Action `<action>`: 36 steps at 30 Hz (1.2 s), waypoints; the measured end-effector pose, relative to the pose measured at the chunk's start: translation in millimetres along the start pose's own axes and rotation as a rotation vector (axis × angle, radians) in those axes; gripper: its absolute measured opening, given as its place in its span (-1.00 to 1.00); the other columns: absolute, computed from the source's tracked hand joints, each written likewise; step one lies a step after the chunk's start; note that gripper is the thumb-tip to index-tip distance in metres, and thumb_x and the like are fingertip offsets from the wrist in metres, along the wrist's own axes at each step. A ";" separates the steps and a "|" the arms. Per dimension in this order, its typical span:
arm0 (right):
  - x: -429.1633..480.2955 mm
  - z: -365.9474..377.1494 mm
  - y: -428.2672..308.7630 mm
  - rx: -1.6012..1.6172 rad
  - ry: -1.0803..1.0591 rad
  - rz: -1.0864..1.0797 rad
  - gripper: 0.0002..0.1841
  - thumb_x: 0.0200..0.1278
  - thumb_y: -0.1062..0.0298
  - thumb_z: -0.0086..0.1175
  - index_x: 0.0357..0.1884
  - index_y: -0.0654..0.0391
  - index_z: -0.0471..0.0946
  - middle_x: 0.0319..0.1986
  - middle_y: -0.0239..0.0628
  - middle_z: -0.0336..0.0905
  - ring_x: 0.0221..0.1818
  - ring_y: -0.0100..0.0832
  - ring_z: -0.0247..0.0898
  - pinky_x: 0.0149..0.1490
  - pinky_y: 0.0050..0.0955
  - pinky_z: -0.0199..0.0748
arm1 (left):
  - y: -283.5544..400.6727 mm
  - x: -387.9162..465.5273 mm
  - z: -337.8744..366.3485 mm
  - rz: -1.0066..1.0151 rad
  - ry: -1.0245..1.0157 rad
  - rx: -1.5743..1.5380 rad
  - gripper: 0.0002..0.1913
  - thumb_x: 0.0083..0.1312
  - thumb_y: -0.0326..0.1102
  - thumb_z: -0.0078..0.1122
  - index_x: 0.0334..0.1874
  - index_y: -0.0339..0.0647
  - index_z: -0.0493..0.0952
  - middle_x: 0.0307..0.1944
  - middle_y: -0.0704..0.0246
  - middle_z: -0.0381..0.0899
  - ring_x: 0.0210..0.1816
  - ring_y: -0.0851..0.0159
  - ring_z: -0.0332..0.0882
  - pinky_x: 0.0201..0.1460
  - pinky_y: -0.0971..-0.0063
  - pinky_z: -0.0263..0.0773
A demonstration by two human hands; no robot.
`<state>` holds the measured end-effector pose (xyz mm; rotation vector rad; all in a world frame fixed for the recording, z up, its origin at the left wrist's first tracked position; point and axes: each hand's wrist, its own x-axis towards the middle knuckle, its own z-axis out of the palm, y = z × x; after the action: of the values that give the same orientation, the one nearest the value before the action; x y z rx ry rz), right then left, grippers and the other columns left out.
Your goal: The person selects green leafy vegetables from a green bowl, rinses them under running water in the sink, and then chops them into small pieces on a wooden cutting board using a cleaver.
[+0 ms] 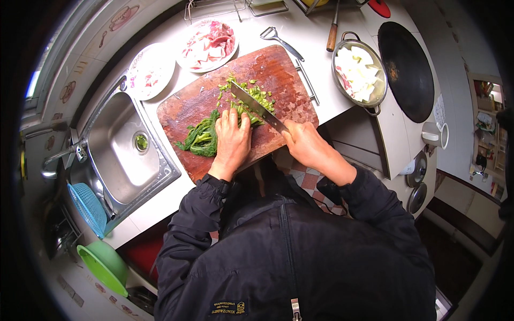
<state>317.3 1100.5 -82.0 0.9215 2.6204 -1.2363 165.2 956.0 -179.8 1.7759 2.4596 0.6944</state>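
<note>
My right hand (301, 138) grips the handle of a kitchen knife (257, 105), whose blade points up and left across the green stalks. Beside the blade, my left hand (233, 138) presses a bunch of leafy greens (201, 136) onto a worn wooden cutting board (178, 114). The leaves stick out to the left of that hand. Small chopped green pieces (263, 96) lie around the blade, mostly on its far side. The knife's edge is hidden among the stalks, so I cannot tell whether it touches the board.
A plate of sliced raw meat (213, 44), a plate with a few scraps (148, 78) and a vegetable peeler (281, 42) lie beyond the board. Left is a steel sink (124, 148); right, a two-handled pan of pale pieces (357, 74) and a black wok (407, 72).
</note>
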 end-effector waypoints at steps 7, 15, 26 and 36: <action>-1.0 23.9 3.1 0.066 0.018 0.008 -0.83 0.34 0.45 -0.01 -0.33 0.38 0.43 -0.45 0.32 0.50 -0.27 0.35 0.47 -0.22 0.15 0.40 | 1.1 0.7 2.4 0.019 -0.005 0.081 -0.54 0.20 -0.41 0.23 0.17 -0.38 0.44 0.20 -0.12 0.35 0.28 -0.21 0.30 0.28 -0.04 0.24; 17.8 32.7 3.5 0.049 0.060 -0.006 -0.82 0.40 0.38 0.01 -0.27 0.33 0.42 -0.46 0.30 0.49 -0.29 0.35 0.44 -0.23 0.18 0.34 | 2.2 2.4 0.9 0.009 0.048 0.031 -0.50 0.16 -0.42 0.28 0.17 -0.38 0.42 0.19 -0.10 0.35 0.24 -0.20 0.32 0.26 -0.01 0.25; 5.7 -19.8 -6.4 -0.156 -0.076 -0.138 -0.89 0.30 0.51 -0.06 -0.38 0.34 0.38 -0.56 0.27 0.41 -0.39 0.29 0.42 -0.28 0.11 0.32 | 1.0 4.4 -3.6 -0.010 0.043 -0.065 -0.58 0.19 -0.35 0.28 0.05 -0.42 0.44 0.15 -0.10 0.38 0.23 -0.18 0.33 0.24 0.02 0.25; 32.3 0.5 -9.5 -0.160 -0.076 -0.187 -0.88 0.31 0.53 -0.05 -0.37 0.37 0.41 -0.55 0.27 0.44 -0.37 0.30 0.42 -0.29 0.10 0.33 | -1.5 2.9 -1.4 -0.017 0.027 -0.080 -0.58 0.20 -0.34 0.28 0.03 -0.44 0.42 0.17 -0.14 0.38 0.24 -0.22 0.33 0.27 -0.03 0.24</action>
<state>285.7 1111.0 -86.8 0.6042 2.7467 -1.0547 162.4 957.8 -178.5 1.7271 2.4239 0.8089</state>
